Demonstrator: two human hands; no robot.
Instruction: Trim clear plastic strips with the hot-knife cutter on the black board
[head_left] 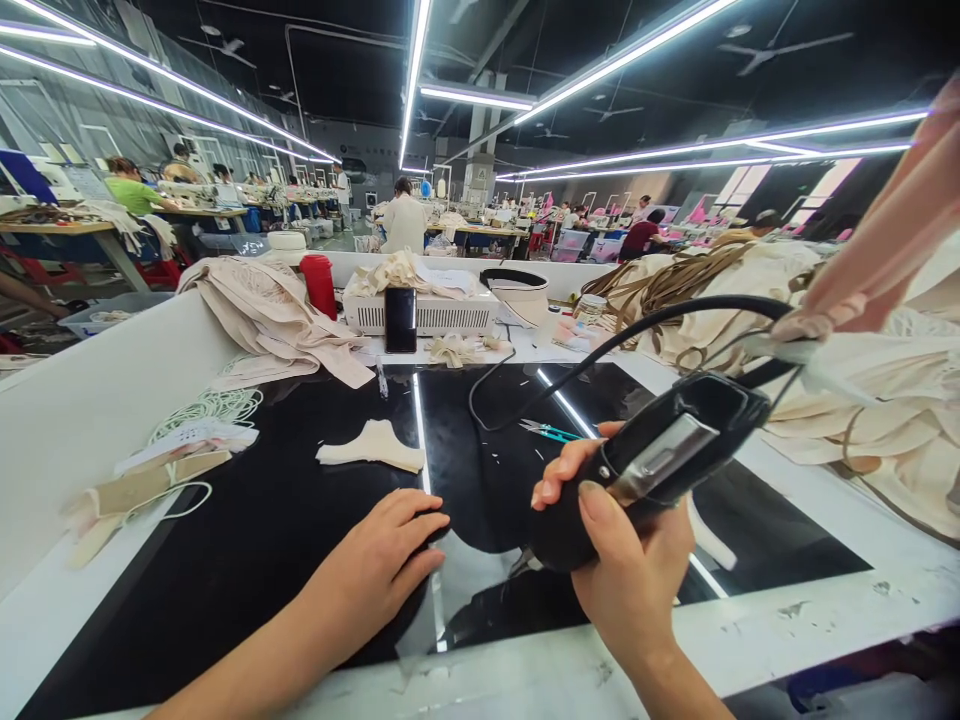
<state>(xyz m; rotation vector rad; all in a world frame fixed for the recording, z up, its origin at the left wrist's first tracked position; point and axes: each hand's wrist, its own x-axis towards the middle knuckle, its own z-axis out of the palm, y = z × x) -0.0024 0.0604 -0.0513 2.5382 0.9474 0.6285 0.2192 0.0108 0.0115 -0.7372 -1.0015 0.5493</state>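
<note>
My right hand (637, 560) is wrapped round a black corded hand tool (675, 440), which tilts with its small metal tip low and to the left, close over the glossy black mat (262, 550). My left hand (386, 555) is left of that tip, palm down, with its fingers extended over the mat. Beyond my left hand lies a small cream fabric piece (373, 446). Teal-handled snips (551, 431) lie behind the tool. Another pale strip (711, 535) shows partly behind my right hand.
Cream fabric piles (274, 310) stand at the back left and right. A white vented box (457, 314), a phone (400, 320) and a red container (319, 288) line the rear. The tool's cord arches rightward. Other people work farther off.
</note>
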